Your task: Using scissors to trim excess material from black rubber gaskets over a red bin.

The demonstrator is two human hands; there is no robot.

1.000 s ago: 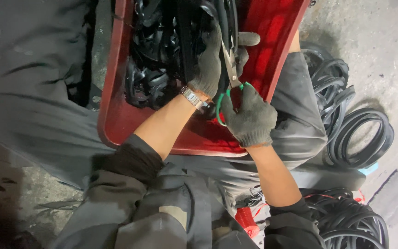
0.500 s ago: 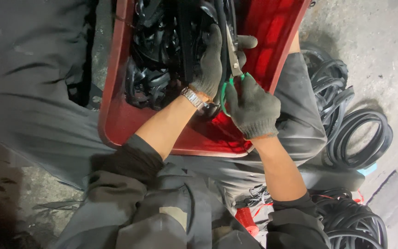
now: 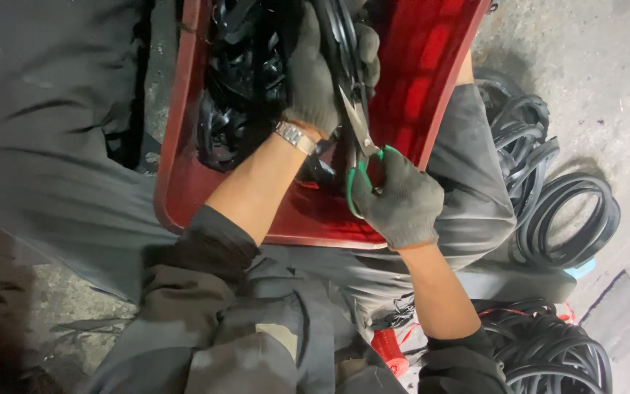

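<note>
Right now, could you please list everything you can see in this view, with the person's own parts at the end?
red tray: one, red plastic, resting on the person's lap.
black rubber strips: a tangled pile, black, inside the tray; some held up by the left hand.
scissors: one pair, green handles and metal blades, in the right hand, blades at the held strips.
rubber rings: several coils, black, on the concrete floor at right.
more black coils: a heap, black, lower right corner.
wristwatch: one, silver, on the left wrist.
left hand: grey glove, gripping black strips over the tray.
right hand: grey glove, fingers through the scissor handles.
</note>
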